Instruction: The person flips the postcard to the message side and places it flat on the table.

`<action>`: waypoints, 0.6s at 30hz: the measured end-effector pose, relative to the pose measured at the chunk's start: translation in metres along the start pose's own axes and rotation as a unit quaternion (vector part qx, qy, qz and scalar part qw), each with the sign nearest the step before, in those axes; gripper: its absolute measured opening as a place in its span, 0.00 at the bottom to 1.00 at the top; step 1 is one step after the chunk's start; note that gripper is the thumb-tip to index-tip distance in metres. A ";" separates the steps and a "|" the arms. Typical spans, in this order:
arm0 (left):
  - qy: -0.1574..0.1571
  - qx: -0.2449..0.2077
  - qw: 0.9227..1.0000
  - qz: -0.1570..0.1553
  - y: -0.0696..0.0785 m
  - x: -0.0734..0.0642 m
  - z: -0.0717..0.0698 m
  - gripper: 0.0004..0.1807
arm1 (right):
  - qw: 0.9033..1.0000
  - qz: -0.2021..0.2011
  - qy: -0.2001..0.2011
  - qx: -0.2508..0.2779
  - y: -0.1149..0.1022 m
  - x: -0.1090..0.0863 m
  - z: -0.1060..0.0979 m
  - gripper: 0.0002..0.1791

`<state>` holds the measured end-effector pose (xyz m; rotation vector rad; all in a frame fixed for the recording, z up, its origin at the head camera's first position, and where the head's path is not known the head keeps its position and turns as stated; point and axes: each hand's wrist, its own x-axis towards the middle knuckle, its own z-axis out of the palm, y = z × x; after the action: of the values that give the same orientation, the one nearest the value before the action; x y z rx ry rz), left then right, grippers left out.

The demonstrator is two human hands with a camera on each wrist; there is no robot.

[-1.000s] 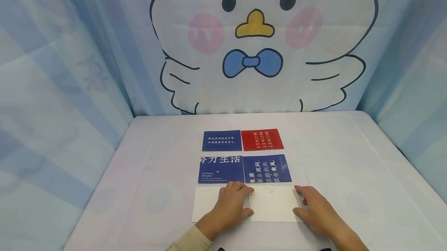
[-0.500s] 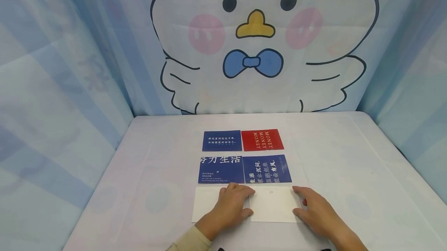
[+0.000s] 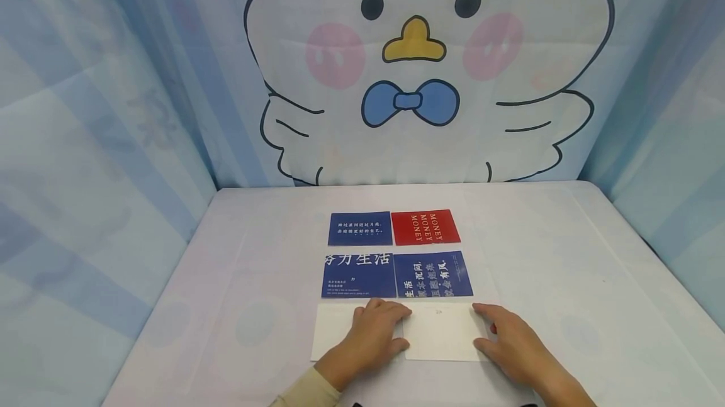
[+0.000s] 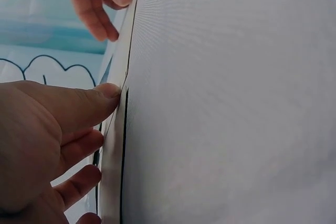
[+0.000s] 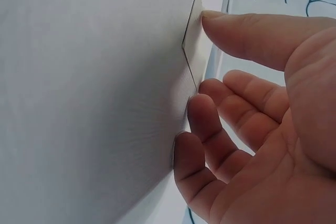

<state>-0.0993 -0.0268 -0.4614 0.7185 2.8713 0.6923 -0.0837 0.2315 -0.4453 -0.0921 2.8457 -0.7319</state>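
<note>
Two blank cream cards lie side by side on the white table, the left card (image 3: 331, 326) partly under my left hand (image 3: 369, 338). That hand's thumb and fingertips touch the seam where the cards meet. My right hand (image 3: 515, 344) rests at the right edge of the right card (image 3: 443, 333), forefinger and thumb touching it near its corners. In the right wrist view the thumb (image 5: 231, 30) presses on the card, while the other fingers bend loosely against the tabletop. Neither hand lifts a card.
Behind these lie two blue cards with white writing, the left one (image 3: 358, 282) and the right one (image 3: 433, 281). Farther back sit another blue card (image 3: 360, 236) and a red card (image 3: 426, 227). A cartoon-printed curtain (image 3: 419, 149) closes off the table's far edge.
The right cream card has shifted very slightly left, with my right hand moving left along with it. My left hand is almost still, and the back cards stay where they were.
</note>
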 end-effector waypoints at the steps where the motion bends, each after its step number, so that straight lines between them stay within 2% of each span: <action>1: 0.000 -0.001 1.000 0.000 0.000 0.000 0.000 0.24 | 1.000 -0.001 -0.001 0.001 0.000 0.000 0.000 0.34; 18: -0.010 -0.012 1.000 -0.003 -0.002 -0.001 -0.006 0.24 | 1.000 0.011 -0.012 -0.003 -0.005 0.000 0.003 0.34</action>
<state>-0.1004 -0.0307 -0.4568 0.7091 2.8405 0.7118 -0.0829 0.2257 -0.4451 -0.0693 2.8212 -0.7137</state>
